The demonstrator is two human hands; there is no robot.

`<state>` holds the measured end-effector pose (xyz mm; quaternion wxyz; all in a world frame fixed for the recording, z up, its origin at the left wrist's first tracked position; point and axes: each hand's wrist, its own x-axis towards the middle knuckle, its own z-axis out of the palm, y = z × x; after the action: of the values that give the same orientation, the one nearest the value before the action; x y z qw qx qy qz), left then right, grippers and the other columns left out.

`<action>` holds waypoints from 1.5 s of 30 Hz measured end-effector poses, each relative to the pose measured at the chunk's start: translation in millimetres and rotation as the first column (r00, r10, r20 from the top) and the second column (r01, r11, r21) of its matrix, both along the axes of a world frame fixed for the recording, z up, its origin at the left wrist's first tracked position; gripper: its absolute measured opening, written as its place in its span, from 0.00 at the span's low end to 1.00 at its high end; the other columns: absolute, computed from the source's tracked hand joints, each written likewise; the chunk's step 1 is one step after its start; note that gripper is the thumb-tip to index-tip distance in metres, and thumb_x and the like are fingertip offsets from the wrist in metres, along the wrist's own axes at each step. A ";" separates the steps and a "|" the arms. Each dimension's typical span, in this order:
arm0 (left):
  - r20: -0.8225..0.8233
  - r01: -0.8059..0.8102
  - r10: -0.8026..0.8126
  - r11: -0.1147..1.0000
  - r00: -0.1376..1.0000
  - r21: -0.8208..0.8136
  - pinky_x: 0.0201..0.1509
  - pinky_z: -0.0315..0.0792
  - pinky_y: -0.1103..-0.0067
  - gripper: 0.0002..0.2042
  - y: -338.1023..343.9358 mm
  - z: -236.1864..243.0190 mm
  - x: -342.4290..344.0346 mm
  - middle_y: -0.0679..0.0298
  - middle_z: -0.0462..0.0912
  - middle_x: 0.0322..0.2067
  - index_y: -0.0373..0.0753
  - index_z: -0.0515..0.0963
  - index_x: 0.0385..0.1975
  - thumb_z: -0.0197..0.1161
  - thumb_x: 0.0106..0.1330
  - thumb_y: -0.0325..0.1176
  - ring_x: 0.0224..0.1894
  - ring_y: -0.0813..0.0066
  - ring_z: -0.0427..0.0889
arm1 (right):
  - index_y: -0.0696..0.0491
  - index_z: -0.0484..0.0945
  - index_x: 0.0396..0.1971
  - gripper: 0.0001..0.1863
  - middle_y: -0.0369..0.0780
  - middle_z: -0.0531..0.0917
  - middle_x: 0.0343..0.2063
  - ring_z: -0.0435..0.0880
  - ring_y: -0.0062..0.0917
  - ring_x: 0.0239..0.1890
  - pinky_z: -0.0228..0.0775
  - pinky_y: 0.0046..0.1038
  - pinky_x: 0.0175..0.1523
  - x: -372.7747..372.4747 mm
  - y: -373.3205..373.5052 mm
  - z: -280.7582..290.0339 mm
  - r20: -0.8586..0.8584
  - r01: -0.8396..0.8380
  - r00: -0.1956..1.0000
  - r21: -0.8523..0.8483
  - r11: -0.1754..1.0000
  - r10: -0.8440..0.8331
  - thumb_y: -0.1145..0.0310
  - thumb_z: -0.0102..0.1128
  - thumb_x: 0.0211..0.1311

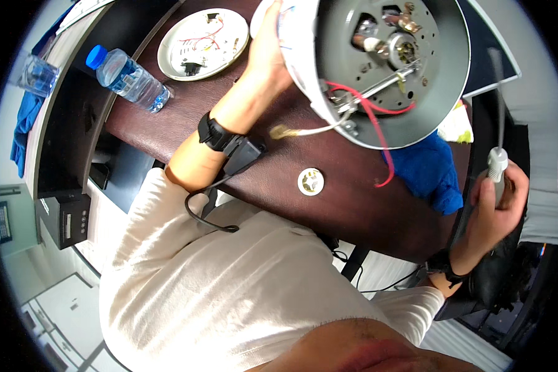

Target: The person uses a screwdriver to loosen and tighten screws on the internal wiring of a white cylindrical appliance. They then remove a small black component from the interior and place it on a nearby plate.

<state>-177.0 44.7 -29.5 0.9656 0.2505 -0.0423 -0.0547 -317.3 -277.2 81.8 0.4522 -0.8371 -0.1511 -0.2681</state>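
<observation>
My left hand (269,62) grips the side of a round white appliance housing (437,102), tilted so that its open grey metal inside faces me. Inside are a round central fitting, a metal strip and copper-coloured parts. Red wires (369,115) and a pale sleeved wire (316,130) hang out over the rim. Off to the right, my right hand (505,201) is closed around the pale handle of a screwdriver (497,162). Its long shaft points up and stands apart from the housing. A small round white dish (302,183) with small metal-looking pieces lies on the brown tabletop (254,186).
A shallow white round cover (167,56) with wires and parts in it lies at the far left. Near it lies a water bottle (136,80) with a blue cap. A blue cloth (428,173) is bunched under the housing's right side. A transparent cup (38,75) stands farther left.
</observation>
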 end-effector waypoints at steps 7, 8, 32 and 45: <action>0.072 0.086 -0.081 0.994 0.994 -0.067 0.58 0.63 0.47 0.31 -14.5 17.8 17.2 0.56 0.69 0.59 0.46 0.63 0.61 0.63 0.58 0.47 0.59 0.55 0.70 | 0.57 0.72 0.45 0.13 0.39 0.79 0.33 0.79 0.20 0.29 0.74 0.20 0.34 100.1 -25.0 -70.5 -0.441 0.156 0.838 0.757 0.635 0.321 0.66 0.53 0.64; 0.080 0.124 -0.119 0.990 0.990 -0.064 0.58 0.63 0.47 0.31 -23.6 19.1 23.3 0.56 0.69 0.59 0.46 0.63 0.61 0.63 0.58 0.47 0.59 0.55 0.70 | 0.57 0.73 0.43 0.13 0.40 0.80 0.33 0.80 0.23 0.31 0.75 0.23 0.37 103.1 -13.2 -81.0 -0.475 0.228 0.823 0.779 0.585 0.312 0.66 0.54 0.64; 0.134 0.329 -0.362 0.920 0.923 0.214 0.58 0.66 0.57 0.27 -53.5 39.0 -21.2 0.54 0.71 0.56 0.40 0.64 0.60 0.55 0.64 0.46 0.56 0.58 0.72 | 0.57 0.75 0.35 0.08 0.45 0.80 0.33 0.82 0.31 0.35 0.75 0.28 0.46 338.0 28.6 -151.6 -0.103 -0.115 0.618 0.969 0.219 0.779 0.68 0.54 0.61; 0.086 0.085 -0.103 0.977 0.991 0.196 0.58 0.67 0.63 0.25 -12.8 14.0 -17.2 0.53 0.72 0.55 0.37 0.65 0.59 0.51 0.66 0.46 0.55 0.60 0.73 | 0.57 0.76 0.42 0.13 0.40 0.81 0.35 0.80 0.23 0.39 0.75 0.25 0.45 258.1 -12.1 -95.6 -0.471 -0.143 0.643 0.700 0.699 0.604 0.66 0.55 0.62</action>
<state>-194.1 31.9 -15.5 0.9302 0.3424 -0.0948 -0.0922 -59.2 -289.3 -13.8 0.7644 -0.6292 -0.0639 0.1255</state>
